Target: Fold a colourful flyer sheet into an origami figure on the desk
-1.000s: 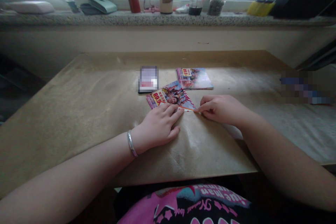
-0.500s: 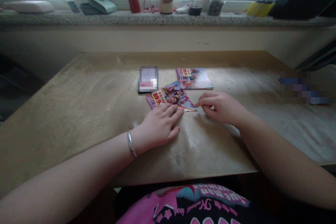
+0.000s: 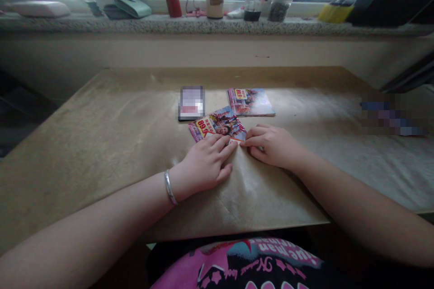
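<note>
A colourful printed flyer (image 3: 220, 123) lies slanted on the table in front of me, a big "89.9" at its left. My left hand (image 3: 207, 159) rests flat on its near edge, fingers stretched out, covering part of it. Along that edge a strip of white with an orange line shows, where the paper is turned over. My right hand (image 3: 271, 145) has its fingers bent together at the flyer's lower right corner; the fingertips hide the corner. Just behind lies a stack of similar flyers (image 3: 252, 101), touching or nearly touching the slanted one.
A blurred phone-like rectangle (image 3: 191, 103) lies behind the flyer to the left. Another blurred flat item (image 3: 393, 117) is at the far right of the table (image 3: 101, 144). Bottles, jars and a green case (image 3: 132, 5) line the stone windowsill (image 3: 190, 25).
My right hand has moved left along the flyer's near edge, closer to my left hand. The flyer's right corner, visible before, is now under its fingers. My left hand stays put.
</note>
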The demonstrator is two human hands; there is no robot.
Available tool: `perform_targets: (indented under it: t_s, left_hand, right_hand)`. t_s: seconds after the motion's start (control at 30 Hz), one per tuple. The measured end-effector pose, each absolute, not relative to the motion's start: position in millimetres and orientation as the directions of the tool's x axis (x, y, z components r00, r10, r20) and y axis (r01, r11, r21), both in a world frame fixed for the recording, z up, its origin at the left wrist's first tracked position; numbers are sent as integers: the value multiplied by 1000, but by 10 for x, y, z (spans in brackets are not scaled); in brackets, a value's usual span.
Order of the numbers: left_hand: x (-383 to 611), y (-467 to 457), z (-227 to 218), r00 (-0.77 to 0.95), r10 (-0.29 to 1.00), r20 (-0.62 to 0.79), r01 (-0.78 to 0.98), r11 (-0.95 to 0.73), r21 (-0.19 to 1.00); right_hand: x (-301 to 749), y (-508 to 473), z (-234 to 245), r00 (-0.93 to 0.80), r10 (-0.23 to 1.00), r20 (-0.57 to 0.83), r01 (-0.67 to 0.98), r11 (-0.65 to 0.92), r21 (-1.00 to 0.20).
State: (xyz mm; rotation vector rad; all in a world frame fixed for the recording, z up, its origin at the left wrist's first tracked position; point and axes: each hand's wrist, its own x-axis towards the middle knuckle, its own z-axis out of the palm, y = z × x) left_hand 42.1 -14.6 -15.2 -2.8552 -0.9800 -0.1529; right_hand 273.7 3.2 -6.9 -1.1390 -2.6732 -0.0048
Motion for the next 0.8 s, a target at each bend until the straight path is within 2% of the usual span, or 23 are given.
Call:
perform_targets:
  t_s: [0.43,0.67,0.8]
  left_hand:
    - [436,-119,-122,795,592,131,605,-791,-95]
    - [472,-107,-104,783,608,132,620,-780,-88]
    - [478,-102,-94,782,602,161,619,-780,-91]
  right_hand:
    - [2653,-20,-16,-679,717,160,729,683,36]
    - [2643,-20,-7,-672,722,163,735,677,34]
    - [2656,-16,-27,-649,739,180,749,662,-22]
